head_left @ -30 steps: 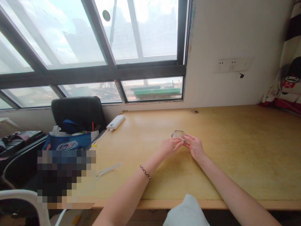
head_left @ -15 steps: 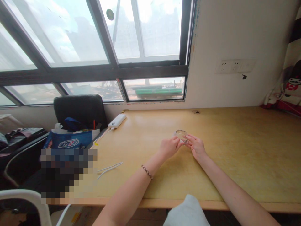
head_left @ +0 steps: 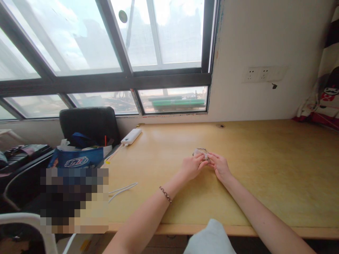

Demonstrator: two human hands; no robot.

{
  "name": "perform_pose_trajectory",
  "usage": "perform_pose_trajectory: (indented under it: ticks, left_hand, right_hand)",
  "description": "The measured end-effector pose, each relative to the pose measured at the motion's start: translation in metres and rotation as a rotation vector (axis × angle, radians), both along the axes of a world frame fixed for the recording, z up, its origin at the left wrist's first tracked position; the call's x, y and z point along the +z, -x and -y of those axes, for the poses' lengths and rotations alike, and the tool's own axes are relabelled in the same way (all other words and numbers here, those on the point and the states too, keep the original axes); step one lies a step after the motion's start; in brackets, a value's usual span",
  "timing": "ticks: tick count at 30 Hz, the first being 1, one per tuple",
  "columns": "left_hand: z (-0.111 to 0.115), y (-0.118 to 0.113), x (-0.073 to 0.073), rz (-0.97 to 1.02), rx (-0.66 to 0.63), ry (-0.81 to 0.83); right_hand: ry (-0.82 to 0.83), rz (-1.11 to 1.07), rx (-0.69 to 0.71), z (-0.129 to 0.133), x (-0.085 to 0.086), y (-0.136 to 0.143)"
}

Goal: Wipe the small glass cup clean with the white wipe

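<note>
A small clear glass dish (head_left: 203, 150) with a faceted rim is held just above or on the wooden table (head_left: 164, 148); which of the two I cannot tell. My left hand (head_left: 194, 165) presses a whitish, crumpled piece like tissue (head_left: 197, 152) against the dish, its fingers over the near part. Gripping the right side of the dish is my right hand (head_left: 219, 166), fingertips close to those of the left. A beaded bracelet circles my left wrist.
A white power bank (head_left: 131, 136) with a cable lies at the table's back left. Another white cable loop (head_left: 124, 188) is nearer. Left of the table are a black chair (head_left: 90, 123) and a blue bag (head_left: 79, 157). Windows and a wall rise behind.
The left fingers have shifted over the dish, and the whitish piece now shows more inside it. The dish has moved slightly left and looks more tilted.
</note>
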State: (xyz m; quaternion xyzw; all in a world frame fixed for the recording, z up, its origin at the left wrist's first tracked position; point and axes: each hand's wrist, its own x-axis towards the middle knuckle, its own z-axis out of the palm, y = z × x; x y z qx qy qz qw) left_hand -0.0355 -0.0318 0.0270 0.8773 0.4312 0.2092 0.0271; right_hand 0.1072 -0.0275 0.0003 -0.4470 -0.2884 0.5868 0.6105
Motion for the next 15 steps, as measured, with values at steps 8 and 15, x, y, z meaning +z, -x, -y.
perform_pose_trajectory:
  ticks: [8, 15]
  left_hand:
    - [0.0033, -0.0003, 0.0077, 0.005, -0.013, 0.02]
    - [0.003, -0.0012, 0.0078, 0.018, -0.03, 0.057]
  right_hand:
    - [-0.02, 0.007, -0.005, -0.0005, 0.0014, -0.0024]
    - [-0.018, -0.003, 0.001, -0.0014, 0.0027, -0.0033]
